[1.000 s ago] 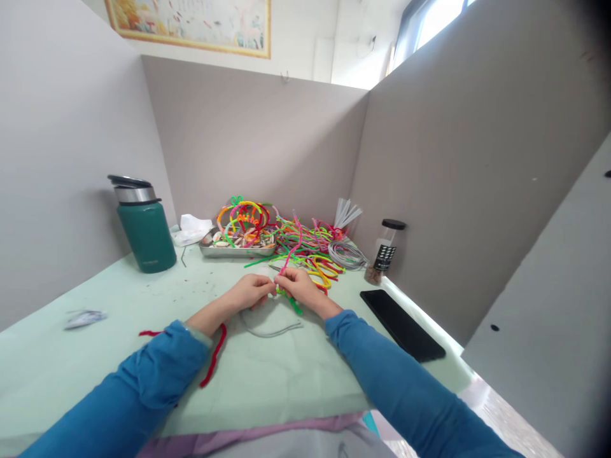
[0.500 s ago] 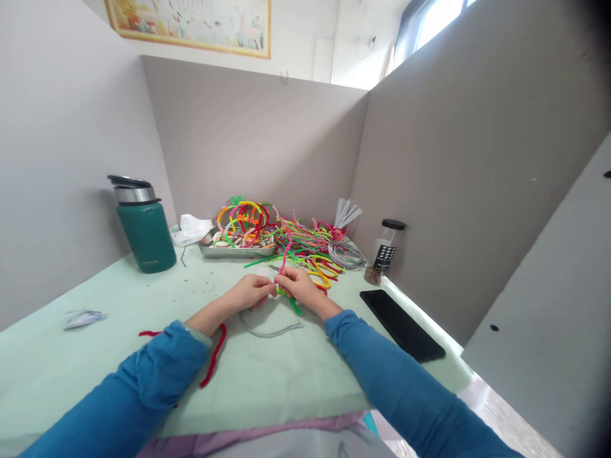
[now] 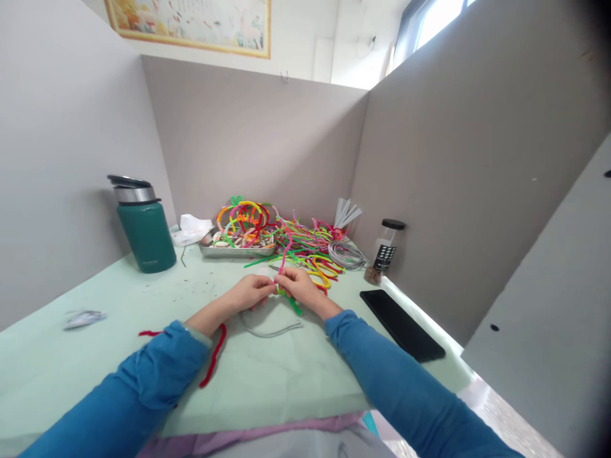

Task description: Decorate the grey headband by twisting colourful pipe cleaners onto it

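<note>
Above the middle of the table, my left hand [image 3: 251, 292] and my right hand [image 3: 296, 284] meet fingertip to fingertip, both closed in a pinch. Between them is a pink pipe cleaner [image 3: 287, 245], its free length rising from my right fingers toward the pile behind. A green pipe cleaner [image 3: 294, 306] pokes out below my right hand and seems joined to the pink one; the joint itself is covered by my fingers. On the tabletop just below lies a grey wire [image 3: 272, 334]. A red pipe cleaner [image 3: 214, 357] rests beside my left forearm, partly under the sleeve.
A metal tray [image 3: 236, 252] holds small pieces and coloured pipe-cleaner loops. Right of it are a heap of pipe cleaners [image 3: 305, 235] and a coil of grey wire [image 3: 347, 256]. A green bottle [image 3: 146, 235], a clear jar [image 3: 384, 251] and a black phone [image 3: 401, 324] stand or lie around. Grey partitions enclose the table.
</note>
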The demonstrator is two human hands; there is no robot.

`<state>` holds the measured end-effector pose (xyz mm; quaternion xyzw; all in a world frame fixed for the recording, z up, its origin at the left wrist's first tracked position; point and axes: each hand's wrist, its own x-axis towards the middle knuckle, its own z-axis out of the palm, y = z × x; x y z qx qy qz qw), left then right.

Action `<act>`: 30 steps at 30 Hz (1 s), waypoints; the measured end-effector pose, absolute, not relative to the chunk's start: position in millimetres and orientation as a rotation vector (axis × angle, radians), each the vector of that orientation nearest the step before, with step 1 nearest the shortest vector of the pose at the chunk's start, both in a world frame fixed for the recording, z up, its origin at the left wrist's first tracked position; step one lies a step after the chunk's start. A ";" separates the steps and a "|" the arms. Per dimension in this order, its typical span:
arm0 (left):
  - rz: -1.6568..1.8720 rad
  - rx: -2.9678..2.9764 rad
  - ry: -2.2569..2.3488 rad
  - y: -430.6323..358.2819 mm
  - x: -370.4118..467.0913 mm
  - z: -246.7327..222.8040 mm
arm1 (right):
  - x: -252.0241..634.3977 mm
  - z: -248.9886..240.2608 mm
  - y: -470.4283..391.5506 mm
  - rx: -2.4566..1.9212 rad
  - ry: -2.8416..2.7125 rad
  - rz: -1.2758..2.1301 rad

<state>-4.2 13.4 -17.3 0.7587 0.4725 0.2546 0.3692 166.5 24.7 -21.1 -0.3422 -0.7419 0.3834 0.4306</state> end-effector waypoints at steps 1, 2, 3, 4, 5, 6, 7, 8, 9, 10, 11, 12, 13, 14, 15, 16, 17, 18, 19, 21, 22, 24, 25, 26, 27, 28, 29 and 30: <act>0.654 1.946 1.214 13.8 -4.3 -17.6 | 166.4 -21.3 24.8 -0.861 -1.852 0.953; 0.654 1.945 1.213 14.1 -4.3 -17.9 | 166.4 -21.6 25.0 -0.869 -1.854 0.949; 0.655 1.945 1.212 14.4 -4.4 -18.2 | 166.4 -21.9 25.3 -0.876 -1.855 0.945; 0.656 1.947 1.209 14.6 -4.5 -18.4 | 166.4 -22.3 25.7 -0.882 -1.859 0.939; 0.655 1.949 1.205 14.7 -4.7 -18.5 | 166.5 -22.6 26.1 -0.884 -1.862 0.929; 0.653 1.952 1.200 14.7 -4.8 -18.6 | 166.5 -23.0 26.6 -0.886 -1.867 0.916; 0.651 1.955 1.197 14.6 -5.0 -18.5 | 166.5 -23.3 27.1 -0.886 -1.871 0.904; 0.650 1.957 1.195 14.4 -5.1 -18.4 | 166.5 -23.6 27.6 -0.887 -1.873 0.896; 0.649 1.957 1.194 14.2 -5.2 -18.3 | 166.5 -23.9 28.0 -0.887 -1.874 0.891; 0.646 1.957 1.194 14.0 -5.3 -18.2 | 166.5 -24.1 28.4 -0.888 -1.874 0.890; 0.644 1.957 1.195 13.9 -5.3 -18.1 | 166.5 -24.4 28.7 -0.889 -1.873 0.888; 0.643 1.957 1.196 13.8 -5.4 -18.0 | 166.5 -24.7 29.0 -0.890 -1.875 0.887; 0.641 1.955 1.198 13.7 -5.5 -17.9 | 166.5 -24.9 29.2 -0.892 -1.878 0.883; 0.641 1.954 1.199 13.7 -5.5 -17.8 | 166.6 -25.1 29.2 -0.895 -1.882 0.879; 0.641 1.953 1.200 13.8 -5.5 -17.8 | 166.6 -25.2 29.3 -0.896 -1.885 0.874; 0.641 1.955 1.200 13.9 -5.5 -17.8 | 166.6 -25.2 29.2 -0.895 -1.887 0.870; 0.640 1.957 1.200 13.9 -5.4 -17.7 | 166.7 -25.2 29.1 -0.893 -1.887 0.867; 0.638 1.959 1.201 13.9 -5.3 -17.6 | 166.7 -25.1 29.1 -0.891 -1.887 0.862; 0.636 1.960 1.204 13.8 -5.1 -17.4 | 166.7 -25.0 29.0 -0.889 -1.887 0.859; 0.631 1.960 1.216 13.4 -4.8 -17.0 | 166.6 -24.9 29.0 -0.890 -1.889 0.857; 0.630 1.960 1.224 13.1 -4.6 -16.8 | 166.6 -24.8 29.1 -0.893 -1.891 0.857; 0.630 1.963 1.237 12.6 -4.4 -16.5 | 166.5 -25.0 29.4 -0.897 -1.894 0.857; 0.629 1.964 1.240 12.5 -4.4 -16.4 | 166.4 -25.1 29.5 -0.897 -1.896 0.856; 0.627 1.965 1.242 12.4 -4.5 -16.3 | 166.2 -25.3 29.7 -0.896 -1.897 0.852; 0.625 1.966 1.241 12.5 -4.6 -16.4 | 166.0 -25.6 29.9 -0.892 -1.898 0.848; 0.623 1.968 1.239 12.6 -4.7 -16.5 | 165.8 -26.0 30.2 -0.885 -1.897 0.842; 0.620 1.970 1.237 12.8 -4.8 -16.6 | 165.6 -26.5 30.5 -0.878 -1.897 0.836; 0.617 1.971 1.237 13.0 -4.9 -16.7 | 165.4 -27.0 30.9 -0.871 -1.898 0.830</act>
